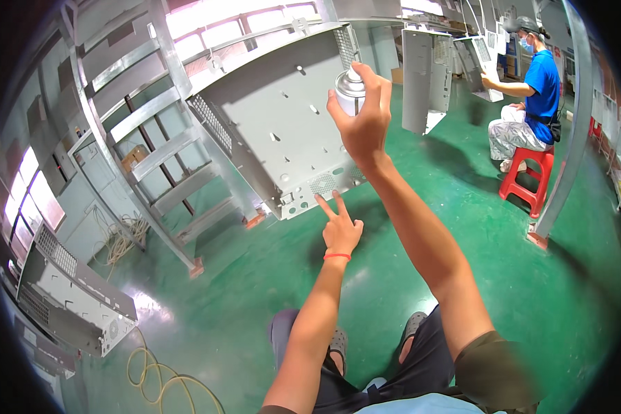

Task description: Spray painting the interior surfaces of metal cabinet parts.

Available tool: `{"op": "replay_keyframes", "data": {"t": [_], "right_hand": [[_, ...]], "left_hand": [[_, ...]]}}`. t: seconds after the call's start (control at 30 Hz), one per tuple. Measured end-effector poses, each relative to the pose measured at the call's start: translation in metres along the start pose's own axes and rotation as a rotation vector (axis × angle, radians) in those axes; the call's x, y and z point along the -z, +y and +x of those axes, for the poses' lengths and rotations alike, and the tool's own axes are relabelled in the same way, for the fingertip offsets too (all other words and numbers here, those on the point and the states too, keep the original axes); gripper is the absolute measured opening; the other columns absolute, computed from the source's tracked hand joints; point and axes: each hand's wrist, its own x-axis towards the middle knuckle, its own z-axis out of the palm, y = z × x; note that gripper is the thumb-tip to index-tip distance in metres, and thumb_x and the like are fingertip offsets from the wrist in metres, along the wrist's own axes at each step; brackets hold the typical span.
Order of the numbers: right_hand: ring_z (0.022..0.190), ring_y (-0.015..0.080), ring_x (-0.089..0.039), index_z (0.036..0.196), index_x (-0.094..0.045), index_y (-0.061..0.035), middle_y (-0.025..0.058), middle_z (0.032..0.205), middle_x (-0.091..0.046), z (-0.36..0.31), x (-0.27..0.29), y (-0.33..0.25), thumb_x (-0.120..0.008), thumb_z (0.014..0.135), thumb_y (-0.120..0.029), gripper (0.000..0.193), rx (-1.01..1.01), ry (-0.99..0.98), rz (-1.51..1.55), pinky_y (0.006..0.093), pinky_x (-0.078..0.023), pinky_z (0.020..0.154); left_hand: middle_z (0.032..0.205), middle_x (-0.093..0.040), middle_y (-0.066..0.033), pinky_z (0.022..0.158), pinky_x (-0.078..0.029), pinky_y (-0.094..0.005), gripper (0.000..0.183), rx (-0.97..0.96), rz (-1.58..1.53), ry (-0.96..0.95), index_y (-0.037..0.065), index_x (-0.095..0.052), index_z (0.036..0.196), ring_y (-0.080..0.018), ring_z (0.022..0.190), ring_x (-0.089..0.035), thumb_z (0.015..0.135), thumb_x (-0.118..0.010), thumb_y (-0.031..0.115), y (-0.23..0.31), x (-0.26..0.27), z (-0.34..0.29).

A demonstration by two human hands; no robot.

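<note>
A large light-grey sheet-metal case (269, 117) with perforated panels, small posts and holes hangs tilted in front of me. My right hand (366, 117) is wrapped round a white spray can (349, 96) with a silvery top, raised before the right side of the case. Its index finger lies at the can's top. No spray can be made out. Below, my left hand (341, 231) has two fingers stretched apart toward the lower edge of the case. They reach that edge, though I cannot tell whether they touch it. An orange band circles the left wrist.
A metal ladder-like frame (162, 138) stands at the left. Another grey case (76, 297) is at the lower left, near a yellow hose (162, 376) on the green floor. At right, a person (541, 86) sits on a red stool (529, 178) by more hanging panels (424, 79).
</note>
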Motion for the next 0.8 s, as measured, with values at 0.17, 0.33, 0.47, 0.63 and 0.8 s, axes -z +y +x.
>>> {"op": "replay_keyframes", "data": {"t": [0.17,0.33,0.47,0.63,0.8], "right_hand": [[0.101,0.0378,-0.065,0.144,-0.058,-0.0235,0.0175,0.123,-0.057,-0.027,0.003,-0.035,-0.086,0.083,-0.013,0.068,-0.063,-0.311,0.254,0.0460,-0.057,0.088],[0.103,0.0375,-0.068,0.146,-0.055,-0.0269,0.0153,0.119,-0.057,-0.058,-0.034,-0.121,-0.082,0.087,-0.016,0.066,-0.252,-0.515,0.662,0.0456,-0.059,0.090],[0.105,0.0376,-0.067,0.146,-0.053,-0.0246,0.0152,0.119,-0.058,-0.077,-0.065,-0.162,-0.083,0.086,-0.015,0.068,-0.296,-0.635,0.763,0.0451,-0.058,0.090],[0.103,0.0380,-0.065,0.145,-0.053,-0.0247,0.0154,0.118,-0.057,-0.076,-0.095,-0.200,-0.083,0.086,-0.015,0.067,-0.248,-0.631,0.752,0.0470,-0.056,0.090],[0.106,0.0385,-0.065,0.145,-0.054,-0.0250,0.0164,0.119,-0.057,-0.074,-0.095,-0.205,-0.081,0.088,-0.015,0.064,-0.384,-0.655,0.669,0.0473,-0.055,0.091]], "left_hand": [[0.169,0.006,-0.0453,0.073,-0.064,-0.0505,0.100,0.024,-0.042,0.021,0.008,-0.023,0.168,-0.0518,0.079,-0.074,0.087,-0.077,0.030,-0.011,0.001,-0.001],[0.164,-0.029,-0.0386,0.093,-0.055,-0.0553,0.083,-0.053,-0.111,-0.011,0.010,-0.038,0.163,-0.0507,0.109,-0.066,0.094,-0.071,0.042,-0.090,0.003,0.002],[0.164,-0.038,-0.0299,0.122,-0.033,-0.0492,0.098,-0.099,-0.342,0.019,-0.003,-0.031,0.168,-0.0409,0.148,-0.042,0.094,-0.075,0.045,-0.100,0.013,-0.020],[0.164,-0.037,-0.0265,0.121,-0.033,-0.0480,0.085,-0.176,-0.165,0.181,0.002,-0.039,0.161,-0.0404,0.151,-0.038,0.097,-0.074,0.046,-0.138,0.019,-0.044],[0.141,-0.069,-0.0191,0.105,-0.051,-0.0498,0.061,-0.223,-0.208,0.112,0.011,-0.066,0.140,-0.0417,0.131,-0.062,0.092,-0.076,0.048,-0.141,0.023,-0.064]]}}
